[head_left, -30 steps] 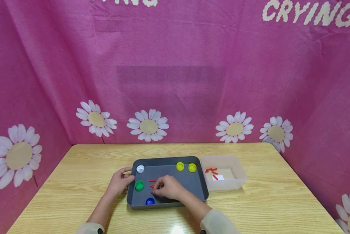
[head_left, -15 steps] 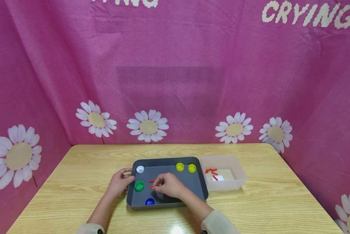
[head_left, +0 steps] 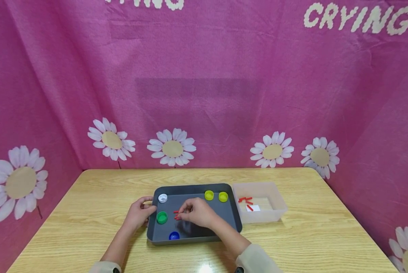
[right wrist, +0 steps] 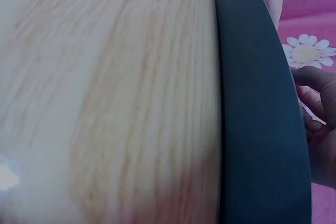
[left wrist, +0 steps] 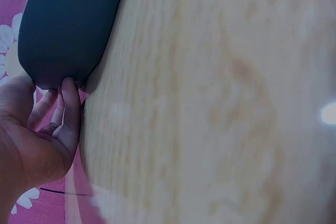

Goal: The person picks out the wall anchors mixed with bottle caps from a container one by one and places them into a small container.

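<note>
A dark grey tray (head_left: 193, 240) lies on the table. My left hand (head_left: 138, 213) holds it by the left rim, thumb over the edge and fingers beneath. Inside, my right hand (head_left: 200, 213) pinches a small red stick (head_left: 177, 218) between thumb and fingertips; its far end is hidden. Just behind lies another red stick (head_left: 175, 212), partly covered by the fingers. To the left are a green bottle cap (head_left: 162, 217) and a white cap (head_left: 162, 198); a blue cap (head_left: 174, 236) is near the front wall. The wrist views show only the tray's outer wall (left wrist: 71, 30) and hands.
Two yellow caps (head_left: 209, 195) sit in the tray's back right. Against its right side stands a translucent plastic box (head_left: 281, 208) holding several red sticks (head_left: 249, 202) and a white paper piece (head_left: 256, 208). A pink flowered cloth (head_left: 204, 113) hangs behind the wooden table (head_left: 309, 227).
My right hand has moved slightly toward the back of the tray, bringing its red stick up beside the other sticks. The left hand keeps its hold on the rim.
</note>
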The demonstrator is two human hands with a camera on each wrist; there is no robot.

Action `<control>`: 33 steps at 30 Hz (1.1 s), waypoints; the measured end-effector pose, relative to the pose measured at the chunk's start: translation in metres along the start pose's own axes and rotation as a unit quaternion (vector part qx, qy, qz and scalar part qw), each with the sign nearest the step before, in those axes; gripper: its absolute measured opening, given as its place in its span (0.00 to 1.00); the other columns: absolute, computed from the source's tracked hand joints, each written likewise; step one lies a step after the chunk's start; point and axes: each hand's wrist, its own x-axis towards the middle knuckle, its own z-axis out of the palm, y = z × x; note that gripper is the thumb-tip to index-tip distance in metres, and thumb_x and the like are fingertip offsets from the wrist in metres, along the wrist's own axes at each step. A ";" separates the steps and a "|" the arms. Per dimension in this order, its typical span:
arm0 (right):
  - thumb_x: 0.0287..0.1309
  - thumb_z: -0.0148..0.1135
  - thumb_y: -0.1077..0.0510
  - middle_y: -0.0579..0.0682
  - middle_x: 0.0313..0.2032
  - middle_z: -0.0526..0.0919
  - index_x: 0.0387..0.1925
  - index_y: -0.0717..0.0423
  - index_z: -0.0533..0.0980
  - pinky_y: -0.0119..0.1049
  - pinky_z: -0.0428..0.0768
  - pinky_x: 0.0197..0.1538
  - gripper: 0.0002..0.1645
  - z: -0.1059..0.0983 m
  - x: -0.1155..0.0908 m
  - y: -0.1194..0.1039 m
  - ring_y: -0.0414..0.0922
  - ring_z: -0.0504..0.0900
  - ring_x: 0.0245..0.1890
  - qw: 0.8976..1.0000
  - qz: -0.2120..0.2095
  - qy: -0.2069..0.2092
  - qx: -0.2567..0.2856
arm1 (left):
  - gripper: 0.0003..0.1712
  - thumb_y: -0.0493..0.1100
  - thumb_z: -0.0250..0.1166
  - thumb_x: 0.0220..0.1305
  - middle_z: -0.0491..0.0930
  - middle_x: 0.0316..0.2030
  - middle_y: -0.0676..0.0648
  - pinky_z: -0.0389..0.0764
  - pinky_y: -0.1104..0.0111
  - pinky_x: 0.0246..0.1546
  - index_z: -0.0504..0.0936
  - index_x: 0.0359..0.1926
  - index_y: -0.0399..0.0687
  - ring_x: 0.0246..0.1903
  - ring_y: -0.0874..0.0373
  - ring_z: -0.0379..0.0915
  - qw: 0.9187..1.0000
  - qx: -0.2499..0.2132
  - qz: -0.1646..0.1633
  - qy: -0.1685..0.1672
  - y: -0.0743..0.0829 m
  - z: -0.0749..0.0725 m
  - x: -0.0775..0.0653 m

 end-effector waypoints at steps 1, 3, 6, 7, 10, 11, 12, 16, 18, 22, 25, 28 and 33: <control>0.51 0.66 0.58 0.42 0.22 0.76 0.28 0.53 0.82 0.26 0.67 0.23 0.02 -0.001 0.000 -0.001 0.35 0.68 0.21 1.000 0.001 0.000 0.002 | 0.25 0.39 0.61 0.57 0.79 0.40 0.38 0.77 0.67 0.22 0.71 0.57 0.39 0.25 0.59 0.74 1.000 -0.001 0.001 0.000 0.000 0.000 0.000; 0.51 0.66 0.58 0.42 0.22 0.76 0.28 0.53 0.82 0.26 0.67 0.22 0.03 -0.003 -0.001 -0.002 0.35 0.68 0.21 1.000 0.002 0.001 0.006 | 0.25 0.39 0.61 0.57 0.79 0.39 0.39 0.77 0.66 0.22 0.71 0.57 0.39 0.25 0.59 0.74 1.000 -0.002 0.003 0.001 0.000 0.000 0.000; 0.51 0.66 0.59 0.41 0.21 0.74 0.29 0.53 0.82 0.26 0.67 0.23 0.02 -0.006 -0.002 -0.002 0.36 0.68 0.21 1.000 0.003 0.001 0.007 | 0.25 0.39 0.61 0.57 0.79 0.39 0.39 0.77 0.66 0.22 0.72 0.57 0.39 0.26 0.59 0.73 1.000 -0.002 0.004 0.001 -0.001 0.000 0.001; 0.52 0.66 0.59 0.41 0.21 0.74 0.29 0.53 0.82 0.26 0.67 0.23 0.02 -0.007 -0.002 -0.002 0.36 0.68 0.21 1.000 0.001 0.002 0.008 | 0.25 0.39 0.61 0.57 0.79 0.39 0.39 0.77 0.67 0.23 0.72 0.57 0.39 0.26 0.58 0.72 1.000 -0.001 0.005 0.002 -0.001 0.000 0.001; 0.52 0.65 0.59 0.42 0.21 0.74 0.28 0.54 0.82 0.26 0.67 0.23 0.02 -0.010 -0.001 -0.002 0.37 0.68 0.21 1.000 -0.002 0.005 0.012 | 0.25 0.39 0.61 0.58 0.79 0.39 0.39 0.77 0.67 0.23 0.71 0.57 0.39 0.26 0.58 0.72 1.000 0.003 0.004 0.001 -0.001 0.000 0.001; 0.52 0.65 0.59 0.42 0.21 0.74 0.28 0.54 0.82 0.26 0.67 0.23 0.02 -0.012 -0.001 -0.002 0.37 0.68 0.22 1.000 -0.002 0.006 0.013 | 0.25 0.39 0.61 0.58 0.79 0.39 0.39 0.77 0.67 0.23 0.71 0.57 0.39 0.26 0.58 0.72 1.000 0.004 0.004 0.001 -0.001 -0.001 0.001; 0.52 0.66 0.59 0.42 0.21 0.74 0.28 0.54 0.82 0.26 0.67 0.23 0.03 -0.013 -0.002 -0.002 0.37 0.68 0.22 1.000 -0.002 0.009 0.012 | 0.25 0.39 0.61 0.58 0.79 0.39 0.39 0.77 0.67 0.23 0.71 0.57 0.39 0.26 0.58 0.72 1.000 0.005 0.004 0.002 -0.001 0.000 0.001; 0.51 0.66 0.58 0.42 0.22 0.75 0.28 0.53 0.82 0.26 0.67 0.23 0.02 -0.017 -0.002 -0.002 0.37 0.68 0.23 1.000 -0.005 0.019 -0.002 | 0.25 0.39 0.61 0.57 0.79 0.39 0.39 0.77 0.67 0.23 0.72 0.57 0.39 0.26 0.58 0.72 1.000 0.007 0.005 0.003 0.000 0.000 0.001; 0.51 0.66 0.58 0.42 0.22 0.75 0.28 0.52 0.82 0.27 0.66 0.23 0.02 -0.019 -0.002 -0.001 0.37 0.68 0.22 1.000 -0.007 0.022 -0.007 | 0.25 0.39 0.61 0.57 0.80 0.39 0.39 0.77 0.67 0.23 0.72 0.57 0.39 0.26 0.58 0.73 1.000 0.007 0.006 0.003 -0.001 0.000 0.001; 0.52 0.66 0.57 0.42 0.22 0.75 0.28 0.51 0.82 0.27 0.66 0.23 0.02 -0.022 -0.004 0.000 0.37 0.68 0.22 1.000 -0.005 0.024 -0.011 | 0.25 0.39 0.61 0.57 0.80 0.39 0.38 0.77 0.66 0.23 0.72 0.57 0.39 0.26 0.58 0.73 1.000 0.007 0.006 0.004 -0.001 0.000 0.001; 0.52 0.66 0.56 0.42 0.22 0.74 0.28 0.50 0.82 0.27 0.67 0.23 0.03 -0.025 -0.005 0.001 0.37 0.68 0.22 1.000 -0.001 0.026 -0.013 | 0.25 0.39 0.61 0.57 0.80 0.39 0.38 0.77 0.66 0.22 0.72 0.57 0.38 0.25 0.59 0.73 1.000 0.007 0.008 0.005 -0.002 0.000 0.001; 0.52 0.65 0.57 0.43 0.22 0.75 0.28 0.51 0.82 0.27 0.67 0.23 0.03 -0.027 -0.007 0.001 0.37 0.68 0.22 1.000 -0.006 0.027 -0.008 | 0.25 0.39 0.61 0.57 0.81 0.38 0.39 0.76 0.67 0.22 0.72 0.56 0.38 0.25 0.59 0.73 1.000 0.006 0.009 0.006 -0.002 0.000 0.001; 0.52 0.65 0.57 0.43 0.23 0.75 0.28 0.51 0.82 0.27 0.68 0.23 0.03 -0.032 -0.008 0.001 0.37 0.68 0.21 0.999 -0.010 0.030 -0.005 | 0.25 0.39 0.61 0.57 0.80 0.37 0.39 0.76 0.67 0.21 0.72 0.56 0.38 0.24 0.59 0.73 1.000 0.002 0.011 0.005 -0.001 0.000 0.001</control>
